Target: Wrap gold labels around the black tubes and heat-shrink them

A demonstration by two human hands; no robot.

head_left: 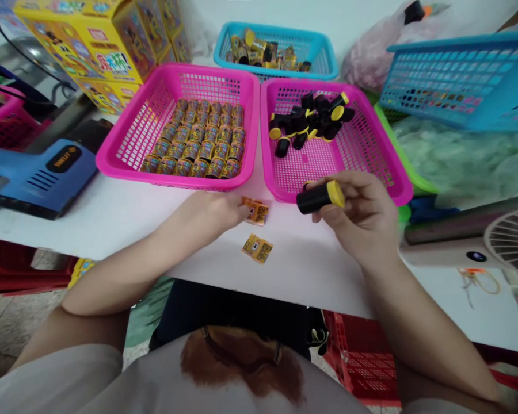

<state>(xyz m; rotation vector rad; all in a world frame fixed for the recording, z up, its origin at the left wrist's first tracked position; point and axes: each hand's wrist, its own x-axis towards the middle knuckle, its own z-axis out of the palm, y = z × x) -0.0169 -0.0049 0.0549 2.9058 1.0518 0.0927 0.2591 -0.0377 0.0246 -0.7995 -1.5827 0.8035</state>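
My right hand [365, 215] grips a small black cylinder with a yellow end [315, 199], tilted over the front of the right pink basket [397, 178]. A bit of yellow behind it may belong to a second cylinder. My left hand [220, 210] is closed at the edge of a small orange printed wrapper [256, 211] on the table; its fingertips are partly hidden. Nearer to me lies another flat orange wrapper [258, 248]. Several loose black and yellow cylinders [308, 121] fill the back of the right basket. Rows of wrapped cylinders [198, 138] lie in the left pink basket [112, 152].
A blue heat gun [47, 172] rests at the left, near stacked yellow boxes [95, 46]. Behind the baskets stands a blue basket [328, 57] of mixed pieces. At the right are a fan [457, 247], another blue basket [444, 86] and plastic bags [449, 155].
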